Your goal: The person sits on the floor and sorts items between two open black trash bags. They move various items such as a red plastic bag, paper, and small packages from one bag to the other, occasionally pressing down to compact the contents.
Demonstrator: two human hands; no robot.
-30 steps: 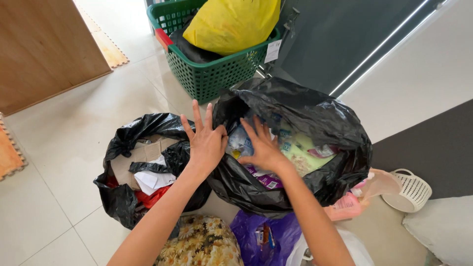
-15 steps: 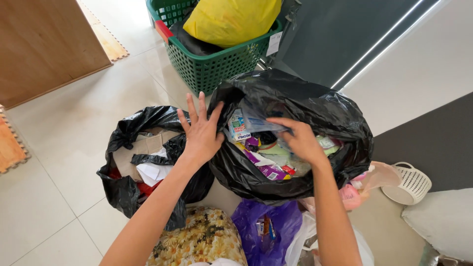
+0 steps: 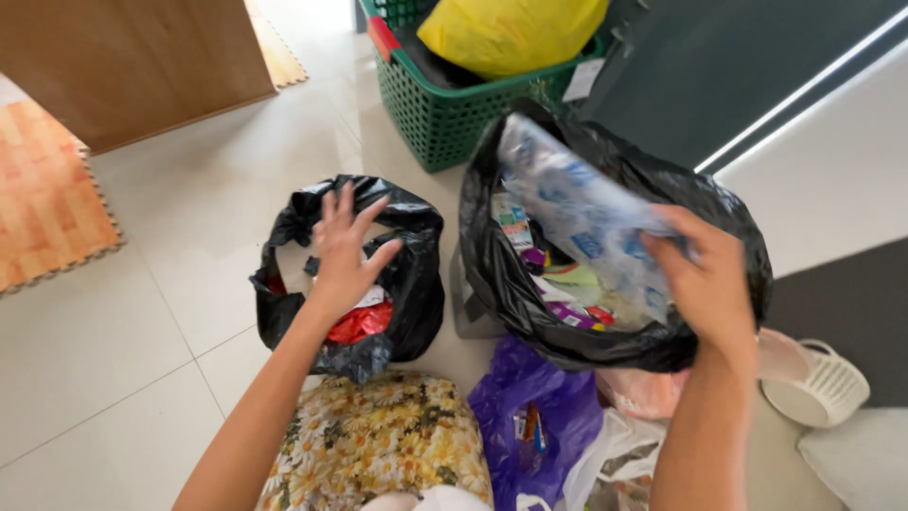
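My right hand (image 3: 711, 284) grips a clear plastic wrapper with blue print (image 3: 577, 213), lifted above the large black rubbish bag (image 3: 719, 213), which is full of mixed packaging. My left hand (image 3: 342, 248) hovers with fingers spread over the smaller black bag (image 3: 416, 284), which holds cardboard, white paper and something red. It holds nothing.
A green plastic basket (image 3: 454, 114) with a yellow bag (image 3: 511, 33) stands behind the bags. A floral cushion (image 3: 378, 445), a purple bag (image 3: 530, 416) and pale bags lie near me. A white basket (image 3: 823, 388) sits at right, and a wooden panel (image 3: 132, 57) and an orange mat (image 3: 47, 189) at left.
My right hand has pulled the clear wrapper up out of the large bag. My left hand let go of that bag's rim and moved left over the smaller bag.
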